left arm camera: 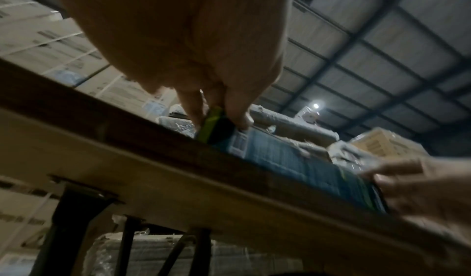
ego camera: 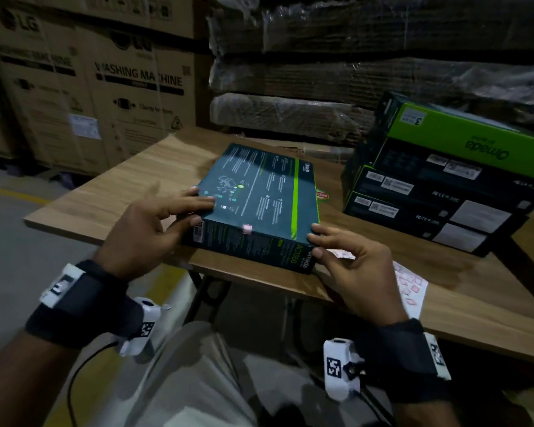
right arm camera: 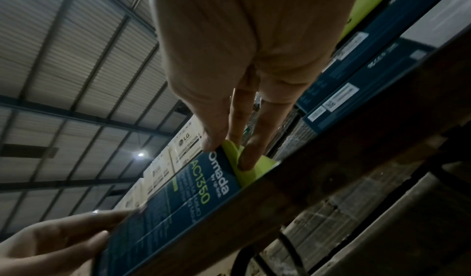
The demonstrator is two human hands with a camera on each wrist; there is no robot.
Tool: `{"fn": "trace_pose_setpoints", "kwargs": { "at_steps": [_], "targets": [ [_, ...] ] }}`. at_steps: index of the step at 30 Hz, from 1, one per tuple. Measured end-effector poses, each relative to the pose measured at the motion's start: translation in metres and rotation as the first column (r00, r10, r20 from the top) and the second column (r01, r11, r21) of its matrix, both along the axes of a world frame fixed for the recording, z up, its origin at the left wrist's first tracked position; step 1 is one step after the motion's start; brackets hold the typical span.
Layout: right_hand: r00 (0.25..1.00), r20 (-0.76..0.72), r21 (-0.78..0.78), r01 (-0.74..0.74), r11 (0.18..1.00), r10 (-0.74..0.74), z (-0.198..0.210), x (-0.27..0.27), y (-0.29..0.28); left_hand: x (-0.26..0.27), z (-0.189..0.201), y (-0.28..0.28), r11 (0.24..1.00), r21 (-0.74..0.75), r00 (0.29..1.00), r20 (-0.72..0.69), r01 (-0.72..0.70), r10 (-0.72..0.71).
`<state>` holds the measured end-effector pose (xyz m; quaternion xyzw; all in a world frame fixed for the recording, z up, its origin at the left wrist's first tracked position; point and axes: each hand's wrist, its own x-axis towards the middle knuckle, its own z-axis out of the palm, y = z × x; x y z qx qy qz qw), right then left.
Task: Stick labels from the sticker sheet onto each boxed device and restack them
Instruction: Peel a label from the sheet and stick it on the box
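From the head view, a dark teal boxed device [ego camera: 259, 204] lies flat at the near edge of the wooden table [ego camera: 130, 186], a small pink label [ego camera: 247, 229] stuck on the upper rim of its near side. The left hand [ego camera: 154, 223] grips the box's near-left corner, fingers on top and thumb on the side; the right hand [ego camera: 352, 266] pinches the near-right corner. Only this view shows the sticker sheet [ego camera: 410, 288] near the table's front edge, just right of the right hand, and the stack of boxes [ego camera: 444, 192] toward the far right corner. The right wrist view adds detail — fingertips [right arm camera: 244, 159] pressed on the box's green end panel beside the "AC1350" print. The left wrist view is blurred — fingers on the box corner [left arm camera: 216, 127].
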<state>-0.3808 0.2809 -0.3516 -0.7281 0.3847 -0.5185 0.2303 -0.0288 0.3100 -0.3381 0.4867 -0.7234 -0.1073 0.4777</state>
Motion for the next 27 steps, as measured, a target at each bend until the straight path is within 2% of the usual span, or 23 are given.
{"fn": "trace_pose_setpoints", "kwargs": {
  "at_steps": [3, 7, 9, 10, 11, 13, 14, 16, 22, 27],
  "targets": [
    [1.000, -0.025, -0.048, -0.015, 0.999, 0.014, 0.000, 0.026, 0.003, -0.011, 0.000, 0.009, 0.962, -0.181, 0.950, 0.202, -0.204, 0.239],
    [0.996, 0.034, 0.057, -0.089, 0.994, 0.087, 0.001, 0.043, 0.008, -0.050, 0.010, 0.020, 0.920, -0.335, 0.884, 0.340, -0.204, 0.320],
    [0.999, -0.043, 0.040, 0.028, 0.999, -0.027, 0.000, 0.037, 0.011, -0.065, 0.014, 0.020, 0.923, -0.335, 0.857, 0.404, -0.187, 0.320],
    [0.983, -0.121, 0.003, 0.140, 0.990, -0.138, -0.002, 0.030, 0.011, -0.073, 0.014, 0.019, 0.929, -0.320, 0.848, 0.427, -0.184, 0.315],
    [0.939, -0.217, -0.039, 0.265, 0.964, -0.267, -0.004, 0.021, 0.011, -0.081, 0.014, 0.018, 0.937, -0.300, 0.841, 0.446, -0.181, 0.305],
    [0.784, -0.418, -0.077, 0.474, 0.877, -0.460, -0.012, 0.006, 0.008, -0.097, 0.011, 0.016, 0.951, -0.254, 0.833, 0.475, -0.179, 0.284],
    [0.716, -0.498, -0.059, 0.535, 0.843, -0.490, -0.017, -0.001, 0.004, -0.105, 0.009, 0.014, 0.954, -0.238, 0.829, 0.485, -0.182, 0.279],
    [0.667, -0.570, -0.016, 0.576, 0.818, -0.480, -0.026, -0.011, -0.002, -0.118, 0.004, 0.010, 0.955, -0.218, 0.819, 0.498, -0.202, 0.287],
    [0.640, -0.577, -0.063, 0.584, 0.809, -0.507, -0.025, -0.016, -0.008, -0.124, -0.002, 0.010, 0.927, -0.291, 0.828, 0.438, -0.239, 0.351],
    [0.753, -0.452, -0.149, 0.464, 0.873, -0.478, -0.023, -0.001, -0.004, -0.097, -0.003, 0.020, 0.905, -0.365, 0.835, 0.409, -0.220, 0.368]
  ]
}}
